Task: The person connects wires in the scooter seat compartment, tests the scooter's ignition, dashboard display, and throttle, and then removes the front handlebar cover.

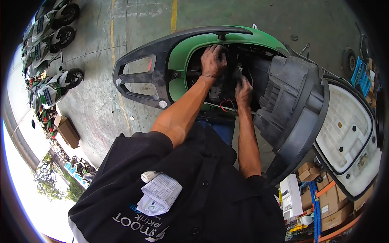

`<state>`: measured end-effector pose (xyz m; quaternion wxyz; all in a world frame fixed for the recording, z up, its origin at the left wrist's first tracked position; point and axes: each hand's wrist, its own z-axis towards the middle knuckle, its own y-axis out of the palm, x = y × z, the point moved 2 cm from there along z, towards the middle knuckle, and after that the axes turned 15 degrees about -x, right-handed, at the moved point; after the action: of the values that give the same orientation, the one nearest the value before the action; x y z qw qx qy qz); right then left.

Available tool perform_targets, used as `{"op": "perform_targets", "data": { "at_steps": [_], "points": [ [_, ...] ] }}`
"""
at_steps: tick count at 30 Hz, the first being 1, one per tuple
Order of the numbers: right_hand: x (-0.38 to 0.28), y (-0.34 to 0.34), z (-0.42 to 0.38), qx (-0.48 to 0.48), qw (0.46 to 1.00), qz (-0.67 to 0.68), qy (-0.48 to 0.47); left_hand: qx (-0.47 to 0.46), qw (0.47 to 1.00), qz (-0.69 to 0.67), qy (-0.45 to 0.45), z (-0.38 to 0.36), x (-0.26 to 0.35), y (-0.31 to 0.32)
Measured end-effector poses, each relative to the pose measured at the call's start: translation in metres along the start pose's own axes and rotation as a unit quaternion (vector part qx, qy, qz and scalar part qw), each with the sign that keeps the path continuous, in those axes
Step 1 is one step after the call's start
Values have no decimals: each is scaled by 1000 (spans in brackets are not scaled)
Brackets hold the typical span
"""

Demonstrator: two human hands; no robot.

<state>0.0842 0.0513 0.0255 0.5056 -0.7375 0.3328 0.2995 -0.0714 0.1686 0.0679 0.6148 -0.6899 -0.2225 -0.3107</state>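
Parked bikes stand far to the left of the green body, the bike part that is being worked on. A black frame with two big gaps sticks out from its left end. Then comes the left hand, down inside the left part of the green body. Its fingers are bent, but I can't tell if they grip anything. A bit of red wire loops near the green body's lower edge. Next, about the middle of the green body, is a small part with a shiny tip, and the right hand seems to pinch it from below. On the right side of the green body sits a big dark grey tub, tipped up, and past that is a white panel. The step in hand looks like close finger work on small parts deep inside the green body. I think the next move calls for a steady pinch, good light, and care not to snag the red wire.
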Motion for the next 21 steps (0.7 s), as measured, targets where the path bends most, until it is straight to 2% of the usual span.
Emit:
{"op": "perform_targets", "data": {
  "at_steps": [3,5,6,8,9,11,19,21],
  "points": [
    [-12,-4,4,12,999,12,38,5,1000,-3,2,1,0,-2],
    [-29,-9,12,126,992,6,-5,15,1000,-3,6,4,2,-3],
    [-36,-10,16,123,992,8,-8,12,1000,-8,6,3,2,-3],
    [-41,-13,19,160,969,148,120,10,1000,-16,5,2,0,-3],
    [-48,-15,25,157,969,149,120,10,1000,-14,3,2,-1,-3],
    [-59,-18,41,170,981,82,49,8,1000,-15,3,2,-1,-2],
    [-58,-11,61,48,996,35,66,4,1000,-21,0,3,0,-1],
    [-64,-4,66,54,997,-52,-26,1,1000,-20,-2,1,0,-3]
  ]
}}
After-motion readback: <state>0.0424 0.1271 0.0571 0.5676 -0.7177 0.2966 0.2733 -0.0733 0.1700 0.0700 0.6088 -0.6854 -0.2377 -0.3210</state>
